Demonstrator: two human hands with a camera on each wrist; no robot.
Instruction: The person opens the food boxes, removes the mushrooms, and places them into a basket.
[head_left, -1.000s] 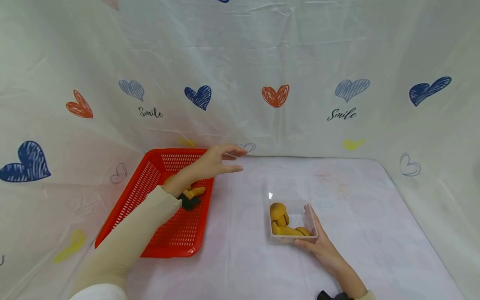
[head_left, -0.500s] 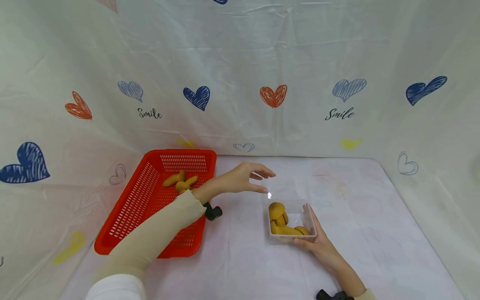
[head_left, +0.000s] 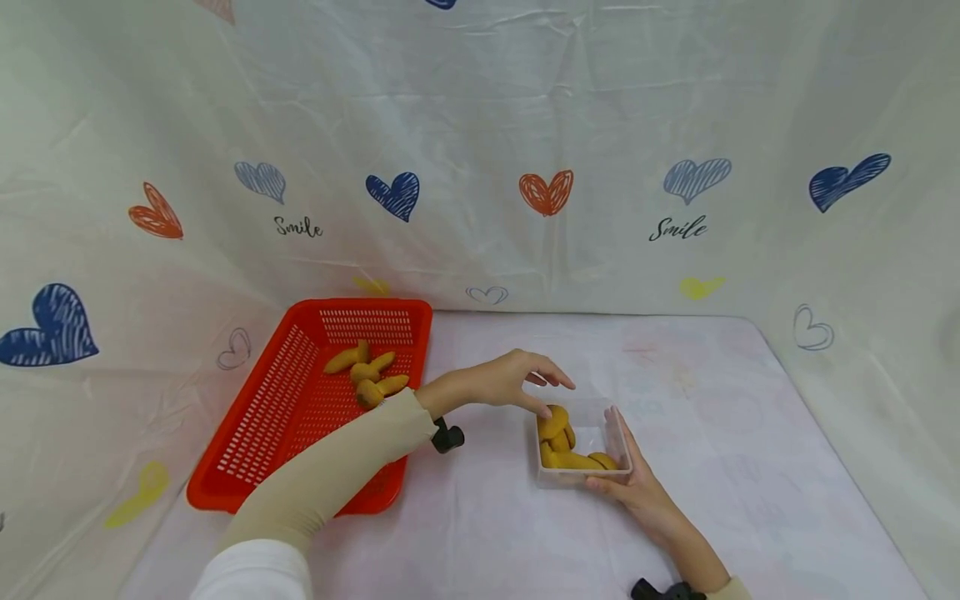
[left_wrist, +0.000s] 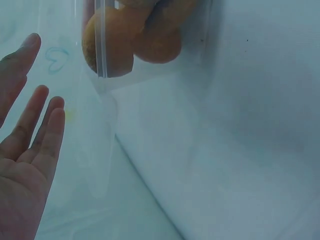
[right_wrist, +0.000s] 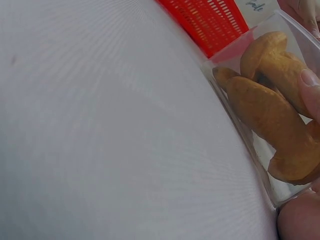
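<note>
Clear plastic box (head_left: 570, 481) is on the desk (head_left: 480, 542), with tan mushrooms (head_left: 573, 460) in it, bunched toward its left and near walls; exact count can't be told, they overlap. Right hand (head_left: 637, 483) holds the box at its near right corner: thumb on the near wall, fingers up the right wall. Left hand (head_left: 517, 379) is wide, fingers extended and thumb well apart, over the box's far left corner; left wrist view shows a gap between fingers and box. Red basket (head_left: 255, 446) is left of the box, well apart, with three mushrooms visible in its far half, on the side toward the box. Left sleeve (head_left: 337, 458) crosses over the basket, hiding part of it. Behind the box hangs a white sheet (head_left: 480, 108) printed with hearts and "Smile".
</note>
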